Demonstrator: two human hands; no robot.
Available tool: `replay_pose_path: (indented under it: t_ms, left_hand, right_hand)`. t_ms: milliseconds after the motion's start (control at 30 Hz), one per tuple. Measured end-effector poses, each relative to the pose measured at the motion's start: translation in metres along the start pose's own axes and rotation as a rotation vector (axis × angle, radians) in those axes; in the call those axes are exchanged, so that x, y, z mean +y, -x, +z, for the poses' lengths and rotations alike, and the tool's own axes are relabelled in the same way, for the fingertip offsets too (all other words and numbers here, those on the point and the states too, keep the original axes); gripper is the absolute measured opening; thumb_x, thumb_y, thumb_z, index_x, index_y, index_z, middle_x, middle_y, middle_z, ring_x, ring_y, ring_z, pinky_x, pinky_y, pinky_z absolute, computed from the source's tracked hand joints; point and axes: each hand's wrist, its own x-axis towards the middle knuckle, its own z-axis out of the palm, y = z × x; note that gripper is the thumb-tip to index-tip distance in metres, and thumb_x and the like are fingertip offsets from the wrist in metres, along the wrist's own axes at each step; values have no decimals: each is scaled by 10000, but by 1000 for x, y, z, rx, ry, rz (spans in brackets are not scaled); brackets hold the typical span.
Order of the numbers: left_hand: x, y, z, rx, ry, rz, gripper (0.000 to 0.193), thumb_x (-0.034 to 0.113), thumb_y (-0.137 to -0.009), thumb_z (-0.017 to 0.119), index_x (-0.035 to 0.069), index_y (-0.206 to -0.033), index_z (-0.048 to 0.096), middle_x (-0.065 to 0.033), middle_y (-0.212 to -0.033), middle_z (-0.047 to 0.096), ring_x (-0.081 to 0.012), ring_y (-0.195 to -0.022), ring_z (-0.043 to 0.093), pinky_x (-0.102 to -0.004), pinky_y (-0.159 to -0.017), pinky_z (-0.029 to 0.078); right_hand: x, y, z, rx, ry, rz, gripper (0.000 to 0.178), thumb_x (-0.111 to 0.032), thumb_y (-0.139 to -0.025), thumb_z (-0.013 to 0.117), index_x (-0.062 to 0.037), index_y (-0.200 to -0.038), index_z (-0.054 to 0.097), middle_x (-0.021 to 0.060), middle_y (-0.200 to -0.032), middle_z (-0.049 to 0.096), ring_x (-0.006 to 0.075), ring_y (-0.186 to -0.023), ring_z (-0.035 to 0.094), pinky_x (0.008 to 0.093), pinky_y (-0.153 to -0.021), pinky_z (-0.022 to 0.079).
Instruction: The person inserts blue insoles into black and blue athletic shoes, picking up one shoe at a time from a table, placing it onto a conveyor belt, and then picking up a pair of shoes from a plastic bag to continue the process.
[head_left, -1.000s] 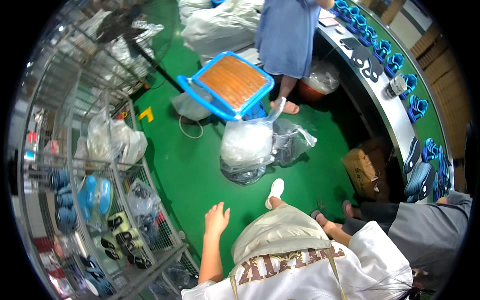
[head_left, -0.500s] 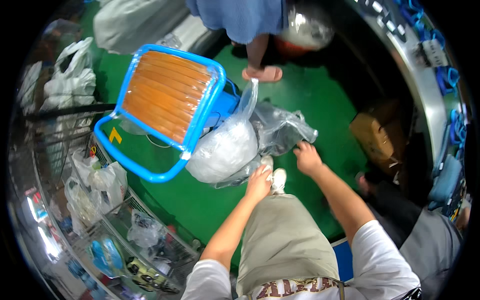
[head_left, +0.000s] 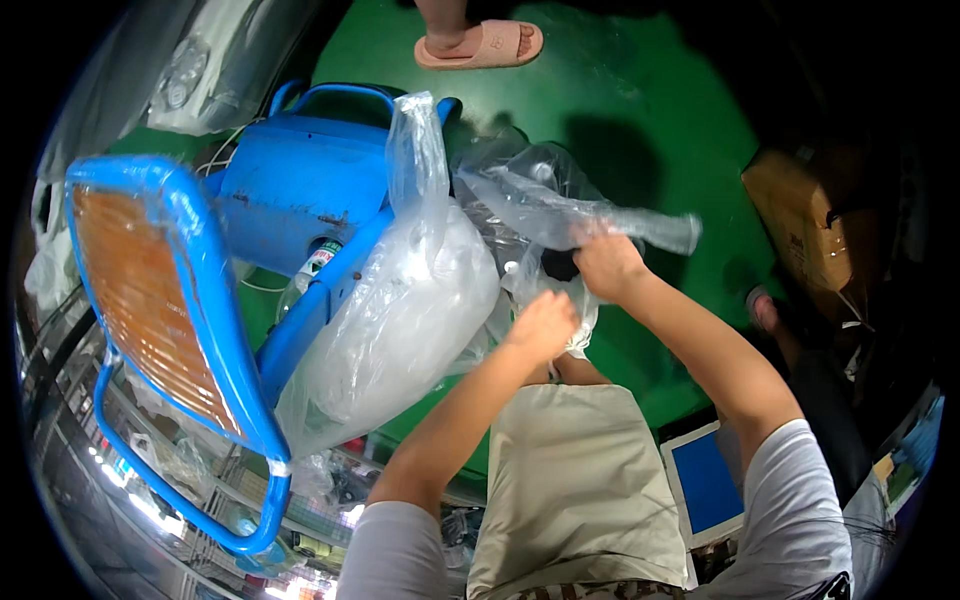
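Note:
My right hand is closed round the gathered neck of a clear plastic bag, whose loose end sticks out to the right. Bottle-like shapes show through its film. My left hand is closed just below and left of it, close to more crumpled film; what its fingers hold, if anything, is hidden. To the left leans a large, full clear plastic bag with whitish contents and its twisted neck upright. It rests against a scuffed blue metal housing.
A blue tubular frame with a film-wrapped brown slatted panel stands at the left, above wire shelving. A person's foot in a pink slipper is at the far side. A cardboard box sits on the green floor at the right.
My view has moved lower and closer to the bags. My right hand has reached the smaller bag and closed on its neck. My left hand has come up beside it.

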Motion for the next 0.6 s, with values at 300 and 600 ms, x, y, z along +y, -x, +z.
replay_pose_path:
  t_ms: [300, 600]
  left_hand:
    - [-2, 9, 62, -434, 1306, -639, 253, 147, -779, 468, 79, -1018, 516, -94, -920, 528, -229, -795, 565, -343, -624, 468]
    - [-68, -71, 79, 1002, 723, -1391, 475, 309, -836, 487, 7, -1197, 425, -123, -1167, 480, -245, -1021, 484, -326, -879, 391]
  right_hand:
    - [-17, 47, 17, -748, -364, -387, 352, -192, -731, 503, -67, -1051, 582, 118, -1062, 569, 301, -1084, 472, 385, -986, 289]
    - [-32, -98, 156, 592, -1081, 643, 402, -251, -752, 560, -1, -1064, 517, 225, -1065, 528, 349, -1004, 503, 424, -864, 401]
